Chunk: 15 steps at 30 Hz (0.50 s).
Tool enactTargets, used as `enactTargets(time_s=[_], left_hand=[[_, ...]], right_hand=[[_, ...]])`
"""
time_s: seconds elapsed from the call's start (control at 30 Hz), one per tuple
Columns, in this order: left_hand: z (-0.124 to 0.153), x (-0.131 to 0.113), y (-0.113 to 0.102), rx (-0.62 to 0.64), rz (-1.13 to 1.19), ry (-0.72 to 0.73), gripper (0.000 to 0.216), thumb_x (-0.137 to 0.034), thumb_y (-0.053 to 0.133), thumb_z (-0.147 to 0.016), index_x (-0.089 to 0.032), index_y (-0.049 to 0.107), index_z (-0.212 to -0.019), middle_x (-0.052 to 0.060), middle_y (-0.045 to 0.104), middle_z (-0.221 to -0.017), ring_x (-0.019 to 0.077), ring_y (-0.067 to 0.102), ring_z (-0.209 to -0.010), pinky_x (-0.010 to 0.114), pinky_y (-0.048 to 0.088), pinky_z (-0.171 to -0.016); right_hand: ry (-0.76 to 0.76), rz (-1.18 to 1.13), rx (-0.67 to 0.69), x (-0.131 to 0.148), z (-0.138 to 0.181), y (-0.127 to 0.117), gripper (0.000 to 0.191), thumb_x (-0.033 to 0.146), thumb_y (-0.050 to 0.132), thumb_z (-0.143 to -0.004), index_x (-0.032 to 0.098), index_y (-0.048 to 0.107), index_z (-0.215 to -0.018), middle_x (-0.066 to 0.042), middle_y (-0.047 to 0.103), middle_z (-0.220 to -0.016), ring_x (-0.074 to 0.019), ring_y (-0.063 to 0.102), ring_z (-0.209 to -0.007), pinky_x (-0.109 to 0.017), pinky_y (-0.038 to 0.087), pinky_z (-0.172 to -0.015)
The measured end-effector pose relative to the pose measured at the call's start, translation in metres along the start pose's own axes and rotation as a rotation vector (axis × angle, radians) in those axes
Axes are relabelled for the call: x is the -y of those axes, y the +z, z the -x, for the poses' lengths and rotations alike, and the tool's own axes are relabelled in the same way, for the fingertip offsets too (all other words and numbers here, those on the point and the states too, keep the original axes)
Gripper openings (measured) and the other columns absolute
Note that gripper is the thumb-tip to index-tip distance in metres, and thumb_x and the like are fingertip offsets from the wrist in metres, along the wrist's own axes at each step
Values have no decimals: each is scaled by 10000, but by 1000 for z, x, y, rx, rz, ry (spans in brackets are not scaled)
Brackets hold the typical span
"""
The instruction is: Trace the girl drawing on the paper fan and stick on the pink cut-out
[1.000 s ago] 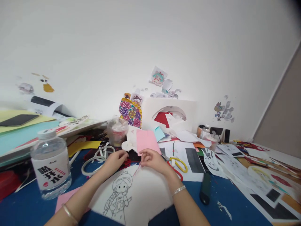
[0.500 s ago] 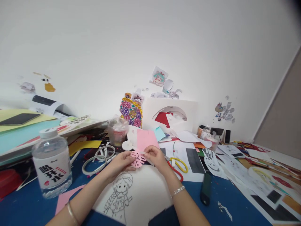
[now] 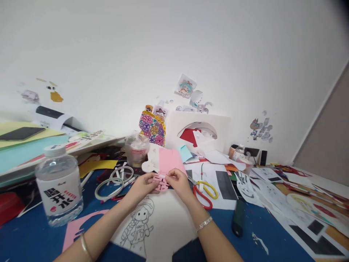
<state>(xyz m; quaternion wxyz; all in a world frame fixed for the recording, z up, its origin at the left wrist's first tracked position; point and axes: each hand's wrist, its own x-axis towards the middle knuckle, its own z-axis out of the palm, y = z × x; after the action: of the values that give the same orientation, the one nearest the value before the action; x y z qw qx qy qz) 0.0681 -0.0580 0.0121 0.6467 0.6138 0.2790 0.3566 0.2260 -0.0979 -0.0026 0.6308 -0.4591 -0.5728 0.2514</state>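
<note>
Pink paper cut-out [image 3: 161, 183] is pinched at its edges between the left hand [image 3: 143, 186] and right hand [image 3: 178, 181], spread flat facing the camera above the girl drawing [image 3: 137, 226], its long axis roughly upright.

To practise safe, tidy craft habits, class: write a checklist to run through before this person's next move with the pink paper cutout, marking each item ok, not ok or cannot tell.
1. Grip: left hand and right hand both pinch the pink paper cutout: ok.
2. Cutout whole, no tears: cannot tell, partly covered.
3. White sheet with a line-drawn girl lies flat below the hands: ok.
4. Yellow-and-red-handled scissors lie on the blue table, out of both hands: ok.
5. Clear plastic water bottle upright and capped: ok.
</note>
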Motion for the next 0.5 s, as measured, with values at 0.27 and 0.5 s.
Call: enactTargets(time_s=[0.27,0.5], left_hand=[[0,1,0,4,-27,-4,522,-476,782,-488,-154,595,-853,20,692,-710,169,657,-710,253,528,-673],[1,-2,3,-16,-58,12,460,-452,767,-511,-158,598,-821,21,677,-679,173,645,-682,282,524,-684]], right_hand=[[7,18,-18,3,1,1,134,291,601,-666,185,519,-658,33,539,-619,-109,503,-564,-232,416,-568],[-3,61,-40,6,3,3,129,288,601,-668,185,527,-646,33,546,-617,-104,493,-554,-226,398,-552]])
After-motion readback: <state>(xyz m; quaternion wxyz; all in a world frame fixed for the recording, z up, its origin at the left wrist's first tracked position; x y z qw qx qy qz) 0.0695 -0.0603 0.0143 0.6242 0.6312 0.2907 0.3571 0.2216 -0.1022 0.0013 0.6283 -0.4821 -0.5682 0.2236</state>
